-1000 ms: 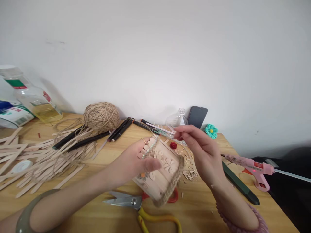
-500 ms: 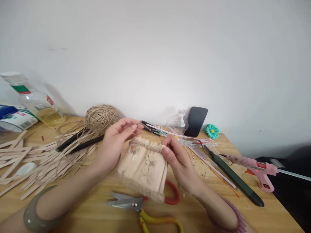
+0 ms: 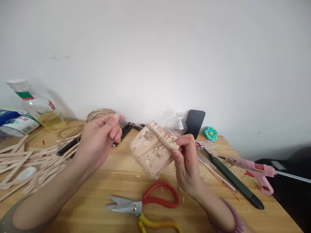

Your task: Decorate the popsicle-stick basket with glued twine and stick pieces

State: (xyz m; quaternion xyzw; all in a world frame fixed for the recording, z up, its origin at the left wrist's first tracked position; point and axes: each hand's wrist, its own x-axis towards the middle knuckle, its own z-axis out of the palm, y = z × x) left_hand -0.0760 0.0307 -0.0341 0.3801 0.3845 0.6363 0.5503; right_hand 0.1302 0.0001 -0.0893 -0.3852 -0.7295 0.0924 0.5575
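My right hand (image 3: pixel 188 158) pinches the upper right corner of a small holder made of craft sticks (image 3: pixel 143 147). The holder is tilted, with braided twine (image 3: pixel 161 137) along its top and bottom edges. Wooden flowers (image 3: pixel 159 151) and a grey flower with an orange middle (image 3: pixel 148 135) decorate its front. To the left and apart from it, my left hand (image 3: pixel 103 136) is closed in a pinch. A thin strand (image 3: pixel 130 124) runs from near its fingers toward the holder; the exact grip is partly hidden. Scissors (image 3: pixel 136 207) with red and yellow handles lie below.
Loose craft sticks (image 3: pixel 18 161) cover the left side, with a twine ball (image 3: pixel 97 113) and a glass bottle (image 3: pixel 42 108) behind. A phone (image 3: pixel 195 123) leans on the wall beside a clear container (image 3: pixel 177 124). Rightward lie a dark green cutter (image 3: pixel 233 178) and a pink glue gun (image 3: pixel 254 168).
My left hand has moved left and up, away from the holder. The holder has turned and lifted in my right hand, uncovering the red scissor handle.
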